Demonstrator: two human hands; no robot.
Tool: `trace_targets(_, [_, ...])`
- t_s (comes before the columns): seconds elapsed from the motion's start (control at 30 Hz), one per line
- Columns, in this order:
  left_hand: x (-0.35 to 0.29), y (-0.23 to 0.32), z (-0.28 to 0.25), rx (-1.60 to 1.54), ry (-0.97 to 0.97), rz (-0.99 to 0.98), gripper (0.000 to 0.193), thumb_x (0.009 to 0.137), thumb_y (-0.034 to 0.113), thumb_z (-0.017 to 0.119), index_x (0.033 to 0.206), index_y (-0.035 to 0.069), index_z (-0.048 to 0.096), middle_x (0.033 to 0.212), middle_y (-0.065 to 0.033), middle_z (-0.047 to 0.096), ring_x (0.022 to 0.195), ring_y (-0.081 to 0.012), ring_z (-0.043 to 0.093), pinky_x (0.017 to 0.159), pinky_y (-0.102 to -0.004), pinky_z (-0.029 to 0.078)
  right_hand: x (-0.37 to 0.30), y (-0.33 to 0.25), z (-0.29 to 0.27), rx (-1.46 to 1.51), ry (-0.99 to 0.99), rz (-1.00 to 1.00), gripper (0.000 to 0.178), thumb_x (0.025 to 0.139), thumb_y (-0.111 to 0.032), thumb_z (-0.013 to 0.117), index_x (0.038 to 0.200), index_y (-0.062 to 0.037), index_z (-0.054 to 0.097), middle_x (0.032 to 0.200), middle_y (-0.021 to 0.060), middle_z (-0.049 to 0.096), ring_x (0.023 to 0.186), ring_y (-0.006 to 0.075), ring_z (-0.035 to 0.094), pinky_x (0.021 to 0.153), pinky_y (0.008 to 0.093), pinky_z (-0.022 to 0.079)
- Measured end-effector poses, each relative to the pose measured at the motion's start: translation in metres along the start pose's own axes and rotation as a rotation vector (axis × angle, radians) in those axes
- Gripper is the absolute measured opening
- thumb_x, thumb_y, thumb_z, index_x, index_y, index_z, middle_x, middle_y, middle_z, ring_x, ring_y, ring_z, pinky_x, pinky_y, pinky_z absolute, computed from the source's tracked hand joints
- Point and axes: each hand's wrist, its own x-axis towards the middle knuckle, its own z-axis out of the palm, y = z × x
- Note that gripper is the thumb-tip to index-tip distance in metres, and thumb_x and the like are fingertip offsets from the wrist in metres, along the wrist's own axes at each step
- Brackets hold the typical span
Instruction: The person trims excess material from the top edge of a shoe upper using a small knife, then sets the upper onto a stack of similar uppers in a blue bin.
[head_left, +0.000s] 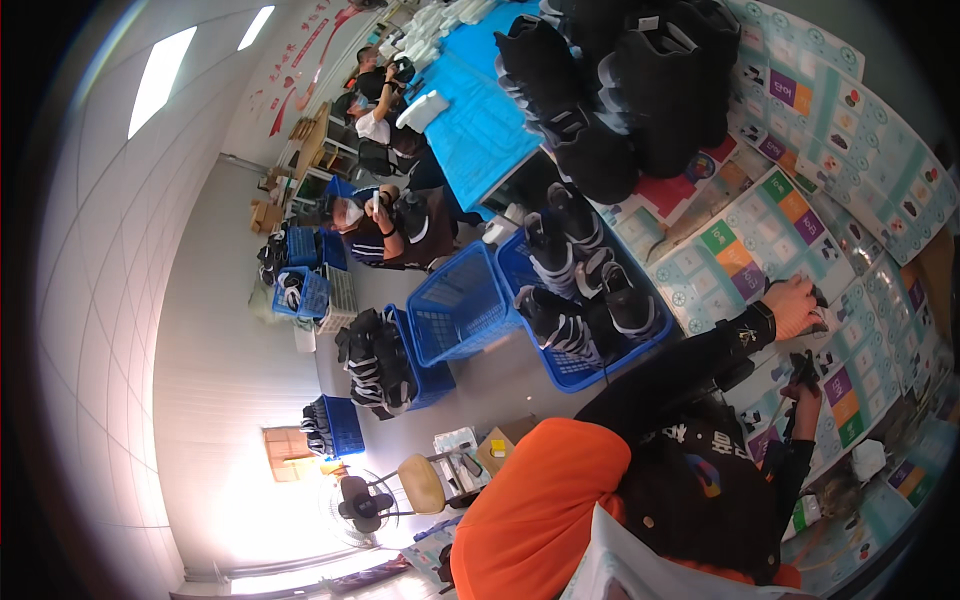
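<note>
On printed table sheets (770, 240): left hand (795, 305), right hand (800, 375), each gripping dark item.

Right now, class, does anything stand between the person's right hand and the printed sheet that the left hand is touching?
Nothing visible does. The left hand rests on the printed sheet, and the right hand, gripping a small dark object, sits just beside it over the same sheets, with only open paper between them.

Glossy printed paper sheets (760, 240) lie under the left hand (795, 305). Near the right hand (800, 375), black sleeves look like matt cloth. Farther from both hands, blue baskets (460, 305) are lattice plastic; black shoes (600, 90) look matt.
</note>
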Motion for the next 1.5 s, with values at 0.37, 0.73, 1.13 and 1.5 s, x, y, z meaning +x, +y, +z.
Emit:
trace_targets(0.37, [-0.012,0.014,-0.008,-0.067,0.097,-0.068,0.024,0.091,0.031,0.072,0.1,0.009,0.068,0.103,-0.0095,0.06,0.106,-0.0331,0.06,0.084,-0.044,0.056,-0.008,-0.005,0.003,0.006,-0.055,0.001,0.019,0.088,-0.018,0.059,0.101,-0.0058,0.067,0.081,0.0022,0.072,0.076,0.0134,0.07,0.047,0.0287,0.039])
trace_targets(0.73, [-0.017,0.013,-0.009,-0.061,0.1,-0.048,0.023,0.092,0.028,0.071,0.11,0.014,0.068,0.101,-0.0085,0.062,0.105,-0.0328,0.062,0.083,-0.0444,0.056,0.005,0.003,-0.006,-0.127,-0.105,-0.004,0.018,0.089,-0.018,0.061,0.098,-0.0035,0.067,0.085,0.0054,0.072,0.075,0.0148,0.068,0.057,0.0329,0.047])
trace_targets(1.13, [-0.019,0.005,-0.022,-0.105,-0.005,-0.021,0.03,0.09,0.029,0.073,0.115,0.012,0.068,0.105,-0.0113,0.065,0.107,-0.0351,0.063,0.089,-0.0454,0.054,0.001,0.009,0.008,0.043,-0.018,-0.025,0.021,0.093,-0.013,0.056,0.1,0.0044,0.065,0.084,0.0135,0.071,0.079,0.0242,0.07,0.079,0.0414,0.055])
trace_targets(1.5, [-0.025,0.0,-0.024,-0.154,-0.028,0.017,0.038,0.087,0.029,0.077,0.119,0.011,0.067,0.107,-0.0111,0.065,0.108,-0.0354,0.062,0.092,-0.0454,0.053,-0.009,-0.001,0.016,-0.024,0.006,-0.016,0.027,0.089,-0.025,0.062,0.099,-0.0009,0.07,0.08,0.0056,0.073,0.076,0.0185,0.069,0.061,0.0348,0.043])
